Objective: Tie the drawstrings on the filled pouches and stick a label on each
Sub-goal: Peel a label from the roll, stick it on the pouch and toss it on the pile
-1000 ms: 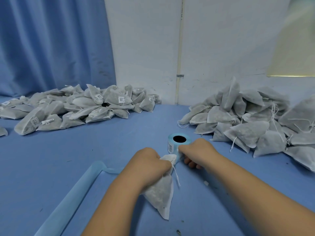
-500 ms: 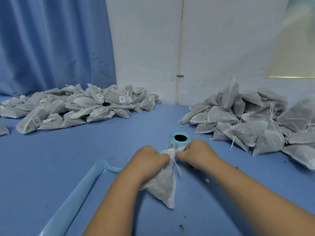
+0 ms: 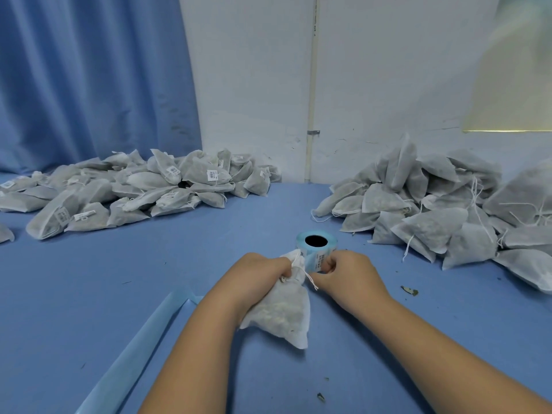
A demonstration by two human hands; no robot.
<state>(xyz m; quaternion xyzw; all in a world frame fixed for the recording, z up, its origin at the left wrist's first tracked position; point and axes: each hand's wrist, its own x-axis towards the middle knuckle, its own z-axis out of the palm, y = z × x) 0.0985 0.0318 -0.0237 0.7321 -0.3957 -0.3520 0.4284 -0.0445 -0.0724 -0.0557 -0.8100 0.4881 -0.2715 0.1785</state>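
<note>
A filled grey pouch point(image 3: 283, 312) lies on the blue table in front of me, its gathered neck pointing away. My left hand point(image 3: 257, 276) grips that neck. Its white drawstring point(image 3: 307, 277) trails to the right, toward my right hand point(image 3: 346, 276). That hand's fingers are curled at the front of the blue label roll point(image 3: 316, 245), pinching at a label there. The roll stands on end just behind both hands.
A pile of labelled pouches point(image 3: 134, 189) lies at the back left. An unlabelled pile with loose strings point(image 3: 433, 210) fills the back right. A strip of blue backing paper point(image 3: 134, 354) runs along the near left. Small dry bits point(image 3: 409, 291) dot the table.
The pouch has slid a little toward me and tilted. My right hand has come off the drawstring end and now pinches at the label roll's front.
</note>
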